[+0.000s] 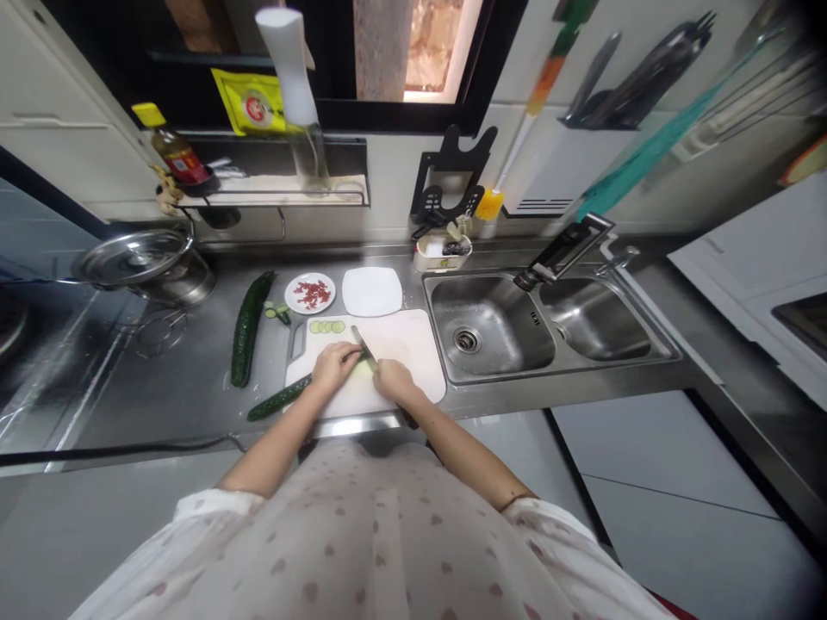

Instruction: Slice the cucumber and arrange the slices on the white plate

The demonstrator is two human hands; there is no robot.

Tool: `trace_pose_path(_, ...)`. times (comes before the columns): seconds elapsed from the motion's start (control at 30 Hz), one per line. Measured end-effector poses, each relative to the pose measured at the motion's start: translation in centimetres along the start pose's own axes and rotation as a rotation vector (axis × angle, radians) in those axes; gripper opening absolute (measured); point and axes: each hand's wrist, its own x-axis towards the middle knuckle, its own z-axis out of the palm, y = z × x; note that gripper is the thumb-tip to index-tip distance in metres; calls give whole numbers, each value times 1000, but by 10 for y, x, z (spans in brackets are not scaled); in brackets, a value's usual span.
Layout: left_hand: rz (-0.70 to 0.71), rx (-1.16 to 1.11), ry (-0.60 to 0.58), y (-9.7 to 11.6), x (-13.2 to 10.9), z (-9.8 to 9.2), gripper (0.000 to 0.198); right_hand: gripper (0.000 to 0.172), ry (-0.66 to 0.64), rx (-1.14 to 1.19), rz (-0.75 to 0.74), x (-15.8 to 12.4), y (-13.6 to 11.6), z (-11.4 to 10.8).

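Note:
My left hand (332, 366) is closed over a dark green cucumber (277, 401), whose long end sticks out to the left past the cutting board (417, 362). In my right hand (394, 381) is a kitchen knife (365, 346), its blade pointing away from me and close against the cucumber by my left fingertips. Beneath the blade lies some pale green cut cucumber (363, 372), partly hidden by my hands. A short row of cucumber slices (327, 327) rests along the board's far left edge.
A whole cucumber (251, 331) lies left of the board. Behind it stand a plate of chopped red pieces (310, 294), small cucumber ends (277, 313) and a white square plate (371, 291). The double sink (494, 323) is right; a lidded pot (148, 263) stands left.

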Motion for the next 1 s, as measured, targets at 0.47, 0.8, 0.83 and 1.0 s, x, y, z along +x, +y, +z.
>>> trace_pose_path(0.47, -5, -6, -5, -1, 0, 0, 23, 32, -6, -14, 1, 7, -3, 0)
trace_pose_path(0.8, -2, -3, -5, 1, 0, -1, 23, 32, 2, -30, -7, 11, -7, -1)
trace_pose_path(0.83, -2, -4, -4, 1, 0, -1, 23, 32, 1, -30, -6, 11, -7, -1)
trace_pose_path(1.0, -5, -9, 3, 0, 1, 0, 23, 33, 0, -20, 1, 6, -1, 5)
